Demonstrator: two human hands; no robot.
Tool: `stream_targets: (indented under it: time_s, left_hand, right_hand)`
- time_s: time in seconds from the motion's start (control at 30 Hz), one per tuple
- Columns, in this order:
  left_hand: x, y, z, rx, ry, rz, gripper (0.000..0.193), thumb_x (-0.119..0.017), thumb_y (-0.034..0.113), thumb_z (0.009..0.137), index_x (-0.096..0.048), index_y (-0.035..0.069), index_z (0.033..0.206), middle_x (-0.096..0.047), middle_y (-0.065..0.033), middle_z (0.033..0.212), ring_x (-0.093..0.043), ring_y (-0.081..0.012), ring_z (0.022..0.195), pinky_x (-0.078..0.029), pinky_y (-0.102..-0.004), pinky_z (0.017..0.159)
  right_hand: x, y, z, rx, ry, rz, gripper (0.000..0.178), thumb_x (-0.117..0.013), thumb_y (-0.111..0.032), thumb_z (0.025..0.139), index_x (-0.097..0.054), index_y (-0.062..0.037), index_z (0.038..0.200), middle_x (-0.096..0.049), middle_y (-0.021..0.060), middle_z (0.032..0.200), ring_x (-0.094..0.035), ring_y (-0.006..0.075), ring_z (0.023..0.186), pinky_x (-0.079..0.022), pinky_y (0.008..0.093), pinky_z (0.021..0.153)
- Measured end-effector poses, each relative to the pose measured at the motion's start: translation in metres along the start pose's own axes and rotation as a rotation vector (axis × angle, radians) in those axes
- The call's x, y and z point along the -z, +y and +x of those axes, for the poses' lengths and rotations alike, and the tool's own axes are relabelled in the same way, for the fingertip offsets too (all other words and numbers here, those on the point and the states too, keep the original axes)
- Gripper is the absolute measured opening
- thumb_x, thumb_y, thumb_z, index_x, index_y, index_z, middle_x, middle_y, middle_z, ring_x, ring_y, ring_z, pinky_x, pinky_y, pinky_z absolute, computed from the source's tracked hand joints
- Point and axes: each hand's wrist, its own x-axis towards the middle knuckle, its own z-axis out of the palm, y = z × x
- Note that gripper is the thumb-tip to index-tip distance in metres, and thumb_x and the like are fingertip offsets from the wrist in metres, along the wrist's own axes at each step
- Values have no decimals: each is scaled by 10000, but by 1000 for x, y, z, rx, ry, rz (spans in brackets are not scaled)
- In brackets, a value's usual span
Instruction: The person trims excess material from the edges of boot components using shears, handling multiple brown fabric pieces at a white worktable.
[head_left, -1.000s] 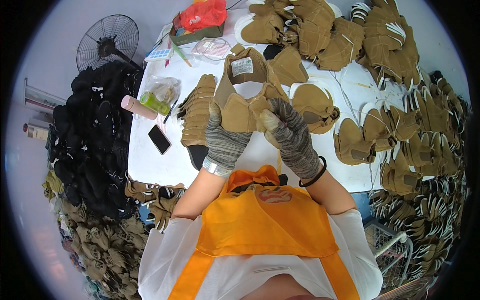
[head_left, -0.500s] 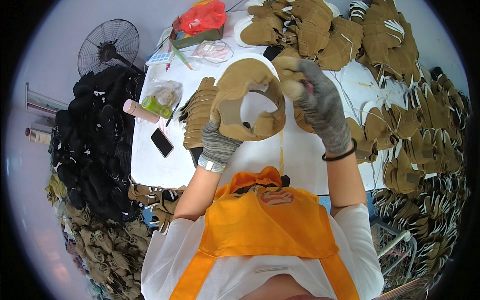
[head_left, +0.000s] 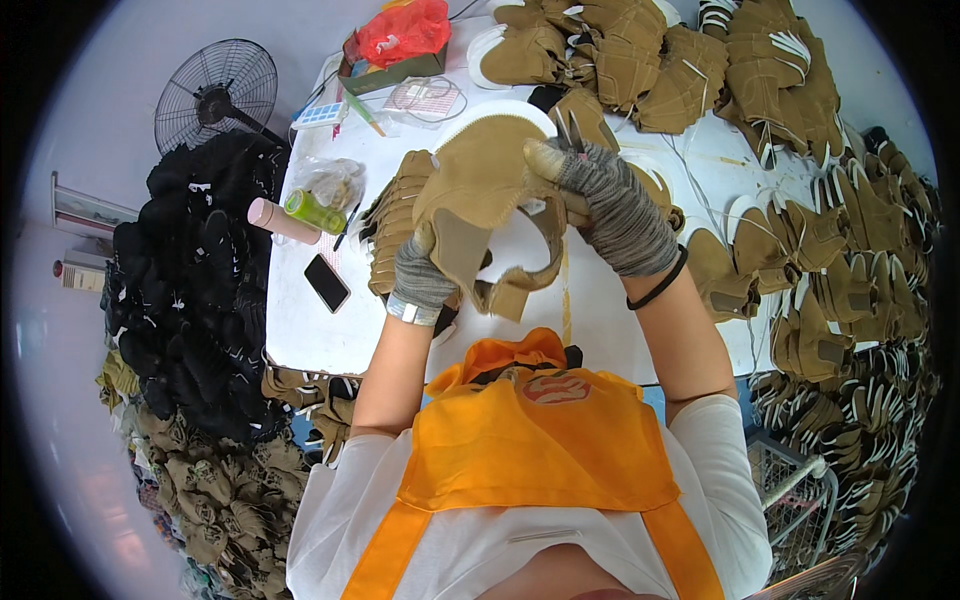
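A brown shoe upper with a white edge along its toe is held up over the white table. My left hand, in a grey knitted glove, is closed on its lower left side. My right hand, gloved the same way, pinches the upper's right edge. A small pair of dark, pointed metal snips sticks up from the right hand's fingers. The upper's strap hangs down between my hands. Beside my left hand lies a row of stacked brown uppers.
On the white table lie a phone, a pink bottle, a green bottle and a box with a red bag. Brown uppers are heaped at the far right. Black uppers hang at left near a fan.
My right hand has come left and taken hold of the upper's right edge. The upper has tilted, and its strap end now hangs lower. My left hand has shifted slightly left.
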Motion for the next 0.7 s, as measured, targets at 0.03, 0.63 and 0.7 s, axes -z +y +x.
stream_targets:
  time_s: [0.03,0.63,0.7]
  left_hand:
    - [5,0,1,32,60,-79,742,-692,458,738,-421,47,1294,-555,-108,1161,-572,-257,962,-535,-375,746]
    - [18,-25,24,-295,169,287,460,-313,380,967,-313,126,1351,-415,-75,1354,-433,-264,1195,-336,-420,1036]
    - [19,-29,26,-311,117,336,470,-359,367,956,-316,110,1347,-434,-79,1331,-441,-258,1188,-344,-413,1029]
  right_hand:
    - [3,6,3,152,34,-104,325,-656,-336,816,-640,-44,958,-605,9,780,-541,67,613,-445,187,561]
    - [17,81,-31,-71,271,259,275,-625,-318,874,-566,-89,1013,-432,-64,658,-341,21,459,-308,181,415]
    - [17,84,-34,-105,100,563,234,-628,-259,875,-553,-102,1031,-389,-83,594,-289,13,395,-255,186,352]
